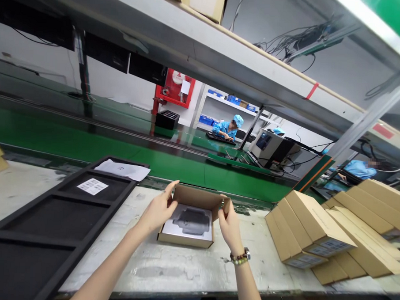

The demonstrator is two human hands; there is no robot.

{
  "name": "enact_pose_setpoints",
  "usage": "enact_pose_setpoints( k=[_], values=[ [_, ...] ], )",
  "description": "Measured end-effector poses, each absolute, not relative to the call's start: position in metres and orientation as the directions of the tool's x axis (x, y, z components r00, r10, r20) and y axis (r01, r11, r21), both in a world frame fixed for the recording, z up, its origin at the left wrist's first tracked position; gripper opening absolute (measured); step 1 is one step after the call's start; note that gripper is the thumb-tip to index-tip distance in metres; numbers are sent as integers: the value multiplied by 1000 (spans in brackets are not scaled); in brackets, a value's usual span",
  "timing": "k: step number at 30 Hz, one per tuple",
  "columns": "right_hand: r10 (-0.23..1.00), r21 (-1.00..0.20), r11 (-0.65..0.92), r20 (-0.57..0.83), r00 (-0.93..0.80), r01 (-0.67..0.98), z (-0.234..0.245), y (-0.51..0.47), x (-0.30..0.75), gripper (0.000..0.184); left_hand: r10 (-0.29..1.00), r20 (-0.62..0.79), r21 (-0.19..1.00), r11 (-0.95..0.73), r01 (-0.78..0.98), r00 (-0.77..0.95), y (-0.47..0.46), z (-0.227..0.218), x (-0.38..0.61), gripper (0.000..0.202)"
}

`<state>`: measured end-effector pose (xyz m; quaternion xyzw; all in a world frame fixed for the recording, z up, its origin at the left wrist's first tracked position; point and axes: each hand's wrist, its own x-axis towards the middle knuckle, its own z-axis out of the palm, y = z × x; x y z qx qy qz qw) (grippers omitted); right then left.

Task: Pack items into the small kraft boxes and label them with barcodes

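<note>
A small brown cardboard box stands on the bench in front of me with its lid raised at the back. Inside it lies a white insert with a dark grey shape in its middle; whether that is an item or a recess, I cannot tell. My left hand grips the box at the left edge of the lid, thumb towards the inside. At the right, my right hand pinches the lid's side flap. Some fingertips of both hands are hidden behind the cardboard.
Closed cardboard boxes are stacked at the right. To the left lies a black compartment tray with a label sheet and a white bag on it. A green conveyor belt runs behind; a co-worker sits beyond.
</note>
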<state>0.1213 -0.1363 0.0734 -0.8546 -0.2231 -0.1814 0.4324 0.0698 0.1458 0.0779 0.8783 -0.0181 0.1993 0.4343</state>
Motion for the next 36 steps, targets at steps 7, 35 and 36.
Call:
enact_pose_setpoints(
  k=[7, 35, 36],
  values=[
    [381, -569, -569, 458, 803, 594, -4, -158, 59, 70, -168, 178, 628, -740, -243, 970, 176, 0, -1, 86],
    [366, -639, -565, 373, 852, 522, 117, -137, 204, 25, 19, 166, 671, -735, -99, 986, 170, 131, 137, 32],
    [367, -637, -566, 373, 852, 523, 117, -136, 207, 25, -3, 155, 683, -722, -109, 988, 171, 133, 139, 32]
  ],
)
